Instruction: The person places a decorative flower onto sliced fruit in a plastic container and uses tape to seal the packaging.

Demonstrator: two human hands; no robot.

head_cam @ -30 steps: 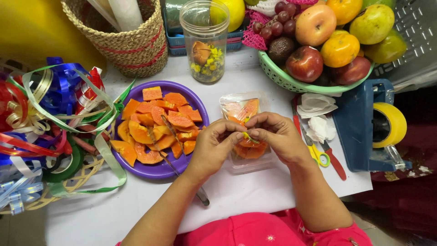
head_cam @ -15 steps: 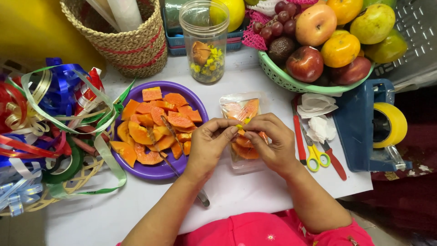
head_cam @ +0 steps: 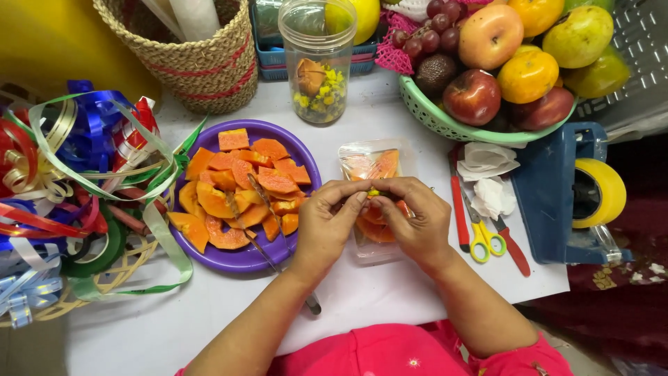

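Observation:
My left hand (head_cam: 328, 221) and my right hand (head_cam: 416, 217) meet fingertip to fingertip over a clear plastic pack of papaya pieces (head_cam: 370, 186) lying on the white table. Between the fingertips is a small yellow-green bit (head_cam: 374, 193), pinched by both hands. Left of the hands stands a purple plate (head_cam: 245, 256) heaped with orange papaya slices (head_cam: 240, 182). A knife (head_cam: 275, 261) lies across the plate, its handle running under my left wrist.
A clear jar (head_cam: 319, 59) with yellow flowers stands behind the plate, beside a woven basket (head_cam: 203, 59). A green basket (head_cam: 445, 124) holds apples, oranges and grapes. Yellow-handled scissors (head_cam: 481, 233), a red-handled tool (head_cam: 512, 245), a blue tape dispenser (head_cam: 569, 191) lie right; ribbons (head_cam: 76, 188) left.
Both hands have shifted slightly toward me over the pack and the fingertips have closed tighter on the small yellow-green bit. The plate and the rest stay put.

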